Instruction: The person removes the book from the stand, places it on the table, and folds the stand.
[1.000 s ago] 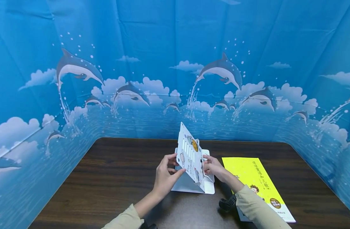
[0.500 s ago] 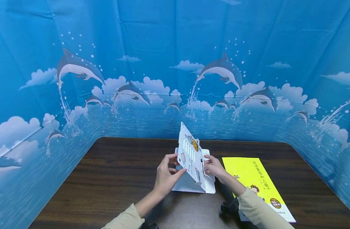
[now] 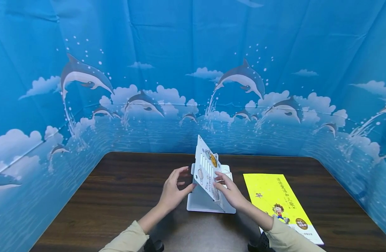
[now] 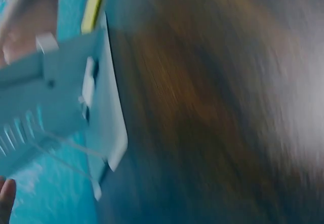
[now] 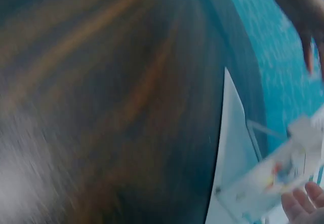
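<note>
A white book stand (image 3: 208, 176) printed with planets and the words "Tiny universe" stands mid-table, its panel tilted up from a flat base (image 3: 199, 204). Left of the panel is my left hand (image 3: 173, 190), fingers spread and loosely bent, thumb tip close by the panel's lower left edge. My right hand (image 3: 232, 194) is at the panel's right side, with relaxed fingers overlapping its front. In the left wrist view, the back of the stand (image 4: 55, 92) shows with thin wire legs. The right wrist view catches the fingertips (image 5: 298, 203) by the printed panel.
A yellow book (image 3: 279, 206) with a cartoon child on its cover lies to the right, partly under the right forearm. The dark wooden table (image 3: 123, 196) ends at a blue dolphin-print curtain (image 3: 167, 87) behind and at both sides.
My left hand has let go of the panel's left edge and moved slightly left. My right hand has come from behind the panel to its front right side. The stand keeps its tilt.
</note>
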Motion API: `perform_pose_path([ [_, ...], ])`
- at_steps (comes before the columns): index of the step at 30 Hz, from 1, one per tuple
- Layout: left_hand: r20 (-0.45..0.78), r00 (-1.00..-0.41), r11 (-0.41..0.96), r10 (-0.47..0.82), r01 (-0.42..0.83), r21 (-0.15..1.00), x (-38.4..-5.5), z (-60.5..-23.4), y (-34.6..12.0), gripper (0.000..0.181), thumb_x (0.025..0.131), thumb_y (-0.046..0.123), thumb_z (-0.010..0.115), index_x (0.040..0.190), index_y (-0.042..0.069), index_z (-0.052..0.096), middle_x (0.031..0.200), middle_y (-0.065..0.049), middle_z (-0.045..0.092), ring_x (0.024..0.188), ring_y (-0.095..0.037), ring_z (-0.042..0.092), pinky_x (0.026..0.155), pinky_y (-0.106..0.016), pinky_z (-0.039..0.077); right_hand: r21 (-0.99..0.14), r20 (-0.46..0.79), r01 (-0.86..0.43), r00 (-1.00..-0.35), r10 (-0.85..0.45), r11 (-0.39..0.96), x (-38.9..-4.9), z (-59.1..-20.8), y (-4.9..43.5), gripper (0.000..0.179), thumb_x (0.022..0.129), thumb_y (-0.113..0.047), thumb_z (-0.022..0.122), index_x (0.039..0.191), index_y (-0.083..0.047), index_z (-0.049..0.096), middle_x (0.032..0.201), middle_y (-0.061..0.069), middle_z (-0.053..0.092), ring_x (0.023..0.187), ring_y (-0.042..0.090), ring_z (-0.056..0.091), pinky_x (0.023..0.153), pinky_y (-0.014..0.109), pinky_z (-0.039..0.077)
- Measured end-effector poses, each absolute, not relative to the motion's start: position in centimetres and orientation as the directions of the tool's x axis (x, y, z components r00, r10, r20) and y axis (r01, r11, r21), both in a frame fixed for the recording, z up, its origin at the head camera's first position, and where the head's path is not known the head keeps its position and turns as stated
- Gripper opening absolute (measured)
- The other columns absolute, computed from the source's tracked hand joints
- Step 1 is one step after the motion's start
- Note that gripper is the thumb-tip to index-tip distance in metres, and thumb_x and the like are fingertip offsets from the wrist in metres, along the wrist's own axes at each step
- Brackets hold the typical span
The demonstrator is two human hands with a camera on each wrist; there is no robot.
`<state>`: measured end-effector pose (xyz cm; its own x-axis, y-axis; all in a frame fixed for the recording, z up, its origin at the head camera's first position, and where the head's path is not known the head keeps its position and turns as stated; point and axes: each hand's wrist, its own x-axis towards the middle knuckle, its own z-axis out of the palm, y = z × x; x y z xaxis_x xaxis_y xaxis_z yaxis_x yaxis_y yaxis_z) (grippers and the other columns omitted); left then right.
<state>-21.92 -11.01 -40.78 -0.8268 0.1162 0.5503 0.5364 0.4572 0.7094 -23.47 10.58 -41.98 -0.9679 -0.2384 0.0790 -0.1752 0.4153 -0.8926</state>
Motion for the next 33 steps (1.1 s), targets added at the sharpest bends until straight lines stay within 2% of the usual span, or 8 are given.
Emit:
perform_pose_path([
  [4, 0.464, -0.868, 0.561, 0.177, 0.476, 0.677, -23.2, -41.7, -12.4, 0.048, 0.079, 0.020, 0.070, 0.121, 0.007, 0.052, 0.116, -0.011, 0.058, 0.103, -0.023, 0.057, 0.079, -0.037, 0.051, -0.867, 0.129, -0.263, -0.939, -0.317, 0.424, -22.3, -41.8, 10.0, 0.055, 0.091, -0.039, 0.048, 0.138, -0.015, 0.034, 0.132, 0.008, 0.039, 0.118, 0.025, 0.040, 0.094, 0.046, 0.038],
  [7, 0.352, -0.896, 0.652, 0.270, 0.440, 0.617, -24.1, -42.4, -13.1, 0.041, 0.084, 0.025, 0.065, 0.117, 0.004, 0.056, 0.115, -0.011, 0.059, 0.106, -0.025, 0.056, 0.085, -0.042, 0.047, -0.816, 0.169, -0.322, -0.927, -0.335, 0.480, -21.9, -41.9, 9.7, 0.060, 0.089, -0.044, 0.049, 0.139, -0.017, 0.033, 0.136, 0.007, 0.035, 0.119, 0.024, 0.038, 0.093, 0.045, 0.039],
  [10, 0.239, -0.901, 0.721, 0.362, 0.434, 0.540, -24.9, -43.0, -13.6, 0.035, 0.087, 0.025, 0.060, 0.114, 0.003, 0.060, 0.114, -0.011, 0.060, 0.107, -0.026, 0.055, 0.088, -0.044, 0.045, -0.771, 0.180, -0.339, -0.928, -0.326, 0.538, -21.7, -42.1, 9.4, 0.066, 0.086, -0.050, 0.049, 0.140, -0.018, 0.030, 0.137, 0.006, 0.034, 0.119, 0.023, 0.038, 0.090, 0.041, 0.041],
  [13, 0.177, -0.887, 0.752, 0.427, 0.456, 0.476, -25.6, -43.6, -13.7, 0.030, 0.088, 0.022, 0.059, 0.110, 0.003, 0.062, 0.112, -0.013, 0.061, 0.105, -0.027, 0.056, 0.088, -0.044, 0.045, -0.753, 0.183, -0.334, -0.934, -0.306, 0.567, -21.5, -42.2, 9.1, 0.070, 0.086, -0.054, 0.047, 0.141, -0.016, 0.029, 0.137, 0.007, 0.033, 0.118, 0.024, 0.038, 0.089, 0.039, 0.041],
  [20, 0.183, -0.869, 0.752, 0.459, 0.490, 0.441, -26.5, -43.9, -13.3, 0.024, 0.084, 0.014, 0.064, 0.105, 0.002, 0.065, 0.103, -0.011, 0.063, 0.098, -0.024, 0.059, 0.083, -0.041, 0.048, -0.755, 0.192, -0.326, -0.940, -0.284, 0.569, -21.2, -42.5, 8.7, 0.066, 0.088, -0.048, 0.048, 0.142, -0.015, 0.029, 0.137, 0.008, 0.033, 0.119, 0.025, 0.037, 0.089, 0.041, 0.041],
  [28, 0.211, -0.831, 0.725, 0.515, 0.554, 0.411, -26.9, -44.0, -11.8, 0.014, 0.080, 0.005, 0.065, 0.094, 0.004, 0.068, 0.091, -0.005, 0.065, 0.088, -0.019, 0.062, 0.075, -0.034, 0.050, -0.737, 0.221, -0.354, -0.931, -0.291, 0.575, -21.3, -42.7, 8.6, 0.069, 0.088, -0.052, 0.046, 0.141, -0.011, 0.030, 0.135, 0.010, 0.034, 0.114, 0.024, 0.038, 0.086, 0.041, 0.040],
  [33, 0.235, -0.838, 0.713, 0.493, 0.544, 0.442, -26.8, -44.1, -11.1, 0.012, 0.079, 0.002, 0.065, 0.090, 0.004, 0.068, 0.089, -0.006, 0.066, 0.086, -0.019, 0.063, 0.073, -0.032, 0.051, -0.726, 0.261, -0.382, -0.922, -0.285, 0.572, -21.1, -42.8, 8.4, 0.064, 0.090, -0.044, 0.048, 0.140, -0.008, 0.032, 0.134, 0.011, 0.036, 0.112, 0.026, 0.041, 0.087, 0.043, 0.040],
])
